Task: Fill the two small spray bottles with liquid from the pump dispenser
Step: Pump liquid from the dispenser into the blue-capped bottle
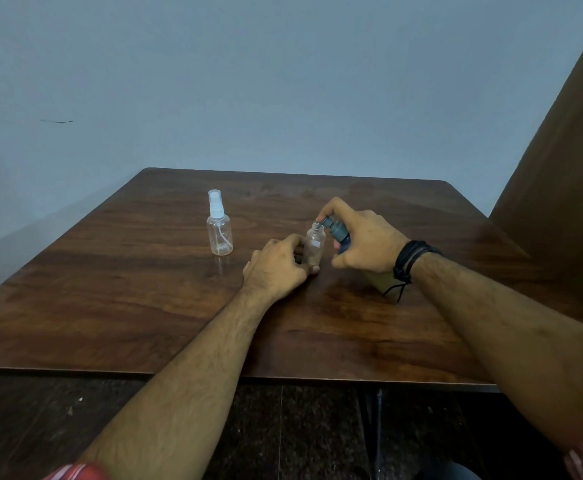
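At table centre, head view: my left hand (276,266) grips open spray bottle (314,245), upright. My right hand (362,242) wraps pump dispenser (338,233), tilted left, nozzle just over bottle mouth, forefinger on pump head. Capped second spray bottle (219,226) stands apart, left-hand side.

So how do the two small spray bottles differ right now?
The far bottle has its white spray cap on and stands free; the near bottle is uncapped, gripped by the left hand, with the pump dispenser nozzle at its mouth, held by the right hand. Both are small, clear and upright.
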